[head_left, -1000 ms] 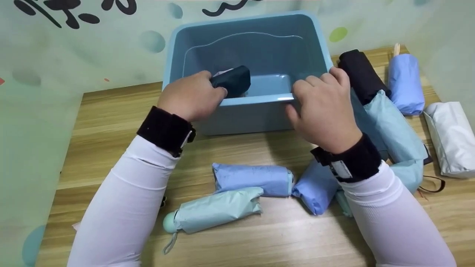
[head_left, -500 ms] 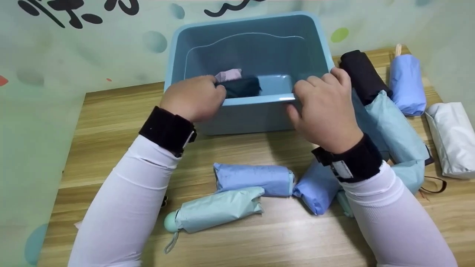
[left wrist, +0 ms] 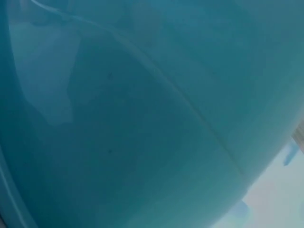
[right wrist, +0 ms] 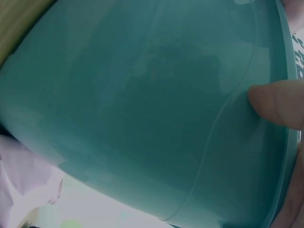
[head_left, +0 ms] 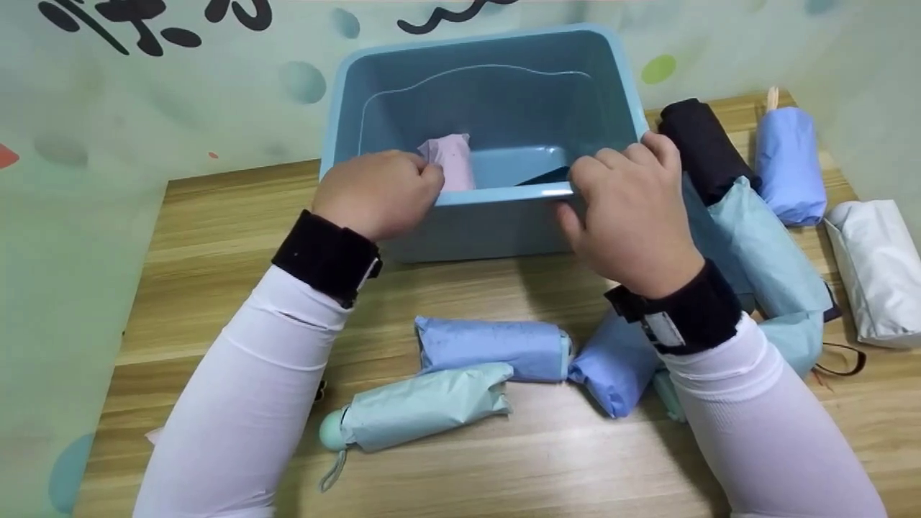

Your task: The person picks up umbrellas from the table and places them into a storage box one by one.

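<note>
A blue plastic storage bin stands against the back wall. My right hand grips its front-right rim, fingers over the edge; the right wrist view shows the thumb against the bin wall. My left hand is over the front-left rim with its fingertips hidden, so I cannot tell what it holds. Beside its thumb, inside the bin, a pale pink folded umbrella stands out. A sliver of a dark folded umbrella shows behind the front rim. Only bin wall fills the left wrist view.
In front of the bin lie a blue umbrella and a mint umbrella. Several more crowd the right side, including a black one, a pale teal one, a blue one and a white one.
The dark umbrella has left my left hand and dropped rightward inside the bin, mostly hidden behind the front rim. The pink umbrella has come into view. Both hands stay nearly in place.
</note>
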`<state>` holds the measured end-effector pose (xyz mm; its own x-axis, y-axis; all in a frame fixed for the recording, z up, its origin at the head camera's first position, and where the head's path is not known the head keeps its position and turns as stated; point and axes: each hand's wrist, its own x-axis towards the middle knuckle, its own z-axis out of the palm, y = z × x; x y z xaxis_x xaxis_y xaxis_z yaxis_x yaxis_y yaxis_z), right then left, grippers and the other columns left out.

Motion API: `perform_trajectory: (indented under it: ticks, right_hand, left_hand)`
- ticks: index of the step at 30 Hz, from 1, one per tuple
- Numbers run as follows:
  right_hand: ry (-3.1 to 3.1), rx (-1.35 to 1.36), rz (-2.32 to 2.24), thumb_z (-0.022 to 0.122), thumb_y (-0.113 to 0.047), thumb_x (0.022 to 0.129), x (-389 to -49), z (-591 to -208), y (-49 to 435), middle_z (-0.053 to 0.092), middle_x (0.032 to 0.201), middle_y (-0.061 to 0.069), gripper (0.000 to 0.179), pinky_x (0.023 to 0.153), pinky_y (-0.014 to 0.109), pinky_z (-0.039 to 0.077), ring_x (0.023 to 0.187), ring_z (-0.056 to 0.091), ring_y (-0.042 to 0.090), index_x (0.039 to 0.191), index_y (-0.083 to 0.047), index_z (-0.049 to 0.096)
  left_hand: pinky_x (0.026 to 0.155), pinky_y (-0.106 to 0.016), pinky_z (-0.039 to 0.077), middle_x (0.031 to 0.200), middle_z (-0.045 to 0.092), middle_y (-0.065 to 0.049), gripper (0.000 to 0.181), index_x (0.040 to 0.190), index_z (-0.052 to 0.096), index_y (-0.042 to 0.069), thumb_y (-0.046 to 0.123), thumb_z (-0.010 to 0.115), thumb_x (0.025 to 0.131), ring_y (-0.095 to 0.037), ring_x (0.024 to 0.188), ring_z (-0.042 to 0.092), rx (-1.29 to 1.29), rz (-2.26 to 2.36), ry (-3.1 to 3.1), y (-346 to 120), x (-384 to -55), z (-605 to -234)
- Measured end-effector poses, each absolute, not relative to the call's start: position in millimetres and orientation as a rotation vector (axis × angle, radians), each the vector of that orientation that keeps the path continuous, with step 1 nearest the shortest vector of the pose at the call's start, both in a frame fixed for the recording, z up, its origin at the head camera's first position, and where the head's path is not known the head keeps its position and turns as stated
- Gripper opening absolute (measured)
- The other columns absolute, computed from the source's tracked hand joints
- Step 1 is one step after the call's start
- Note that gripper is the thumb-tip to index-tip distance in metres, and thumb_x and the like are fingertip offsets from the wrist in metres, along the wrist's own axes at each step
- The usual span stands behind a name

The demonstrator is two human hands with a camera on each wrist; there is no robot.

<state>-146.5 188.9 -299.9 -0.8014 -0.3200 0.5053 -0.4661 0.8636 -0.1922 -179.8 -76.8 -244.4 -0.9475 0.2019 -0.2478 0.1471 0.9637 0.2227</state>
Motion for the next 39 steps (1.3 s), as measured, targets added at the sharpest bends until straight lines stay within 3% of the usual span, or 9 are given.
perform_trajectory:
  ticks: [5, 9, 14, 17, 21, 26, 29, 34, 39]
  right_hand:
    - [-2.54, 0.582, 0.431, 0.069, -0.016, 0.091, -146.0, -300.9, 190.3, 0.061, 0.076, 0.019, 0.02, 0.112, 0.064, 0.031, 0.079, 0.051, 0.041, 0.082, 0.001, 0.062]
    - [-2.535, 0.583, 0.434, 0.069, -0.016, 0.091, -146.1, -301.5, 190.5, 0.062, 0.077, 0.019, 0.02, 0.112, 0.064, 0.031, 0.079, 0.051, 0.041, 0.083, 0.001, 0.063]
    - [-2.536, 0.583, 0.433, 0.07, -0.016, 0.091, -146.6, -302.1, 189.5, 0.062, 0.077, 0.019, 0.02, 0.111, 0.064, 0.032, 0.08, 0.052, 0.042, 0.082, 0.0, 0.062]
    - [-2.537, 0.58, 0.435, 0.07, -0.016, 0.091, -146.5, -302.2, 189.1, 0.063, 0.077, 0.019, 0.02, 0.111, 0.065, 0.032, 0.08, 0.052, 0.041, 0.081, 0.0, 0.062]
    - [-2.538, 0.576, 0.437, 0.071, -0.015, 0.091, -146.5, -302.0, 188.9, 0.063, 0.077, 0.019, 0.02, 0.112, 0.065, 0.032, 0.08, 0.052, 0.041, 0.081, 0.0, 0.062]
    - [-2.535, 0.575, 0.432, 0.071, -0.015, 0.091, -146.9, -301.5, 188.9, 0.064, 0.077, 0.019, 0.02, 0.111, 0.065, 0.033, 0.079, 0.053, 0.041, 0.081, 0.0, 0.062]
    - [-2.534, 0.577, 0.431, 0.07, -0.015, 0.091, -146.9, -301.3, 188.9, 0.063, 0.076, 0.019, 0.02, 0.111, 0.065, 0.033, 0.079, 0.052, 0.041, 0.081, 0.0, 0.062]
    - [-2.524, 0.581, 0.432, 0.068, -0.014, 0.09, -146.5, -301.6, 189.0, 0.059, 0.073, 0.018, 0.021, 0.11, 0.064, 0.033, 0.077, 0.05, 0.041, 0.078, -0.001, 0.059]
    - [-2.516, 0.585, 0.438, 0.067, -0.014, 0.09, -146.6, -301.4, 188.6, 0.058, 0.072, 0.017, 0.021, 0.11, 0.064, 0.033, 0.076, 0.049, 0.041, 0.077, -0.001, 0.058]
  left_hand:
    - [0.093, -0.055, 0.051, 0.127, 0.071, -0.007, 0.06, 0.13, 0.07, 0.02, 0.048, 0.021, 0.107, -0.031, 0.108, 0.062, 0.249, 0.303, 2.902, -75.1, -178.0, -247.6]
    - [0.102, -0.056, 0.051, 0.146, 0.066, -0.004, 0.059, 0.145, 0.065, 0.024, 0.052, 0.028, 0.108, -0.03, 0.123, 0.064, 0.283, 0.398, 2.989, -77.2, -174.4, -253.9]
    - [0.122, -0.055, 0.034, 0.155, 0.059, -0.006, 0.059, 0.148, 0.062, 0.02, 0.058, 0.045, 0.106, -0.027, 0.146, 0.05, 0.455, 0.596, 3.123, -93.5, -163.8, -266.3]
    - [0.127, -0.059, 0.018, 0.165, 0.045, -0.012, 0.065, 0.155, 0.053, 0.02, 0.059, 0.05, 0.104, -0.034, 0.157, 0.033, 0.528, 0.651, 3.155, -110.4, -154.1, -273.0]
    - [0.128, -0.066, 0.003, 0.177, 0.016, -0.015, 0.075, 0.168, 0.031, 0.023, 0.06, 0.05, 0.104, -0.043, 0.163, 0.007, 0.47, 0.67, 3.082, -139.5, -136.2, -279.0]
    - [0.126, -0.071, -0.005, 0.178, -0.004, -0.013, 0.089, 0.171, 0.002, 0.032, 0.066, 0.049, 0.103, -0.048, 0.162, -0.005, 0.338, 0.62, 2.975, -173.6, -107.7, -284.2]
    - [0.125, -0.072, -0.006, 0.177, -0.007, -0.016, 0.095, 0.17, -0.005, 0.033, 0.073, 0.045, 0.1, -0.051, 0.16, -0.007, 0.266, 0.524, 2.908, -190.1, -90.7, -286.7]
    - [0.123, -0.076, -0.002, 0.176, -0.001, -0.024, 0.099, 0.171, 0.007, 0.03, 0.083, 0.042, 0.095, -0.06, 0.157, 0.0, 0.185, 0.378, 2.788, -215.0, -65.6, -294.5]
    - [0.118, -0.078, 0.02, 0.172, 0.023, -0.027, 0.105, 0.17, 0.022, 0.025, 0.088, 0.046, 0.089, -0.059, 0.152, 0.025, 0.124, 0.337, 2.693, -237.2, -45.7, -307.6]
